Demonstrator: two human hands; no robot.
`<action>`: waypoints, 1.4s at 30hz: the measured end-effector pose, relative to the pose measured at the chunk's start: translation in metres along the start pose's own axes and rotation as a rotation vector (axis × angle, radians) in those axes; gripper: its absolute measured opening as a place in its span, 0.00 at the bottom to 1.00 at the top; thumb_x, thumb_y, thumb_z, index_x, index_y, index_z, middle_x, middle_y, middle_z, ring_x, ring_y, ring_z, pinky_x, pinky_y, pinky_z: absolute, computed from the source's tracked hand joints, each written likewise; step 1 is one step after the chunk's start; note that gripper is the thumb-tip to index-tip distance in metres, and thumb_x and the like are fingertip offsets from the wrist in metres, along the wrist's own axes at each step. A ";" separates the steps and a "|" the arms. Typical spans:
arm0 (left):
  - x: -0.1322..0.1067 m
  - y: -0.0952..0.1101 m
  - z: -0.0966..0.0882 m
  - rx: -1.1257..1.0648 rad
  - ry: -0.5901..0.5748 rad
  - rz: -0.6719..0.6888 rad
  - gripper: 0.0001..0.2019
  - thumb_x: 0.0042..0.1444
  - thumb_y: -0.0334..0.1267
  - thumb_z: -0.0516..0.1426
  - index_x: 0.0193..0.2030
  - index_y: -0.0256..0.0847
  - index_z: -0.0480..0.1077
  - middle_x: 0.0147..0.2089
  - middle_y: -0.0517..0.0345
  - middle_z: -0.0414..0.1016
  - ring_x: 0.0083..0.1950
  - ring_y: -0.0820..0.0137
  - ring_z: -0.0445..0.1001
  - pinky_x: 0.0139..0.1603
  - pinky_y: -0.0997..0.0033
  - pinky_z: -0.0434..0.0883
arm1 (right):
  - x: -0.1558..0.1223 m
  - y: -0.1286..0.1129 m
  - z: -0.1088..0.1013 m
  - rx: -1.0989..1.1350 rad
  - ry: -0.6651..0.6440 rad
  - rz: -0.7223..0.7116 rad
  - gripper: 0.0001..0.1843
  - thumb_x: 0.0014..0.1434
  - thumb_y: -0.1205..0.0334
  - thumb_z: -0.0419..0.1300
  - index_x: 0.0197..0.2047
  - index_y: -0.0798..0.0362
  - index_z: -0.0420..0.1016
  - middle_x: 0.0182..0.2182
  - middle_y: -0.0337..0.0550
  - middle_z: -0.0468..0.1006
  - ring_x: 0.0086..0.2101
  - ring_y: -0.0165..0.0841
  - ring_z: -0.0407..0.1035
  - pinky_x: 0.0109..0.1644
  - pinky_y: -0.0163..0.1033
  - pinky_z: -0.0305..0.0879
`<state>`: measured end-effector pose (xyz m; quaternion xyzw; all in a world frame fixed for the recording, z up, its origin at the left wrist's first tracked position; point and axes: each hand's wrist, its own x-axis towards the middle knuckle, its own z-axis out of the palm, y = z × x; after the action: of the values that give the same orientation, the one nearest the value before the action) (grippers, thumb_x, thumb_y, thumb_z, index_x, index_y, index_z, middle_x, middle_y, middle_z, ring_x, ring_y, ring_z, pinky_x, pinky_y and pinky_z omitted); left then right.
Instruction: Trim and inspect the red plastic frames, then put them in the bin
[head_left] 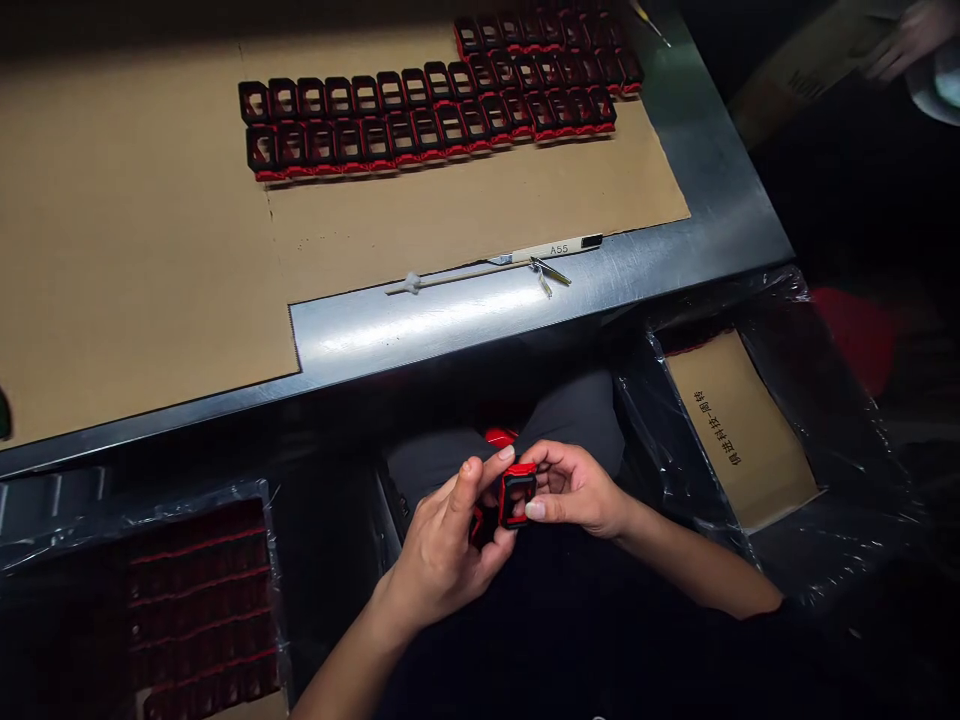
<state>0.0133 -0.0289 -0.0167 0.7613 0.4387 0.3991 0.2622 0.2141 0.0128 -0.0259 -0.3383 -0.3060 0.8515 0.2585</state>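
Above my lap, both hands are on a small red-and-black rectangular frame (517, 497) with an open middle. My right hand (581, 490) pinches its right side between thumb and fingers. My left hand (446, 540) supports it from the left, thumb at the lower edge and one finger raised near the top. More red-and-black material shows inside my left palm; whether it is a second frame I cannot tell. On the bench, several similar frames (349, 140) stand in rows on a cardboard sheet (135, 220).
Along the bench's metal edge (450, 320) lie a pen-like tool marked A55 (559, 248), a thin stick (450, 280) and small metal tweezers (550, 272). A lined box with rows of frames (202, 610) is at lower left. Right of me is a plastic-lined box with cardboard (739, 420). Another person's hand (911, 40) shows top right.
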 end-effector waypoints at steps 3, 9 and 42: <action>0.001 0.000 0.000 -0.020 0.001 0.011 0.48 0.57 0.25 0.59 0.76 0.38 0.32 0.61 0.32 0.74 0.54 0.61 0.80 0.47 0.62 0.80 | 0.001 -0.001 -0.001 0.022 -0.019 0.014 0.21 0.51 0.58 0.75 0.44 0.55 0.75 0.37 0.42 0.82 0.37 0.31 0.79 0.43 0.37 0.75; -0.002 0.004 0.002 -0.199 -0.034 -0.138 0.51 0.57 0.32 0.62 0.76 0.44 0.30 0.65 0.33 0.70 0.56 0.59 0.80 0.51 0.59 0.80 | 0.007 0.002 -0.002 0.214 -0.089 0.078 0.22 0.51 0.57 0.74 0.46 0.57 0.77 0.33 0.42 0.82 0.30 0.30 0.78 0.33 0.32 0.75; 0.003 0.010 0.009 -0.523 0.032 -0.635 0.36 0.50 0.51 0.68 0.63 0.43 0.65 0.48 0.49 0.75 0.36 0.67 0.76 0.41 0.62 0.79 | 0.007 0.001 0.002 -0.903 0.203 -0.723 0.06 0.59 0.60 0.66 0.30 0.44 0.83 0.33 0.45 0.82 0.32 0.38 0.76 0.37 0.45 0.75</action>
<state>0.0262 -0.0315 -0.0127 0.4895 0.5394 0.4083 0.5502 0.2074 0.0158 -0.0284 -0.3691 -0.7080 0.4581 0.3908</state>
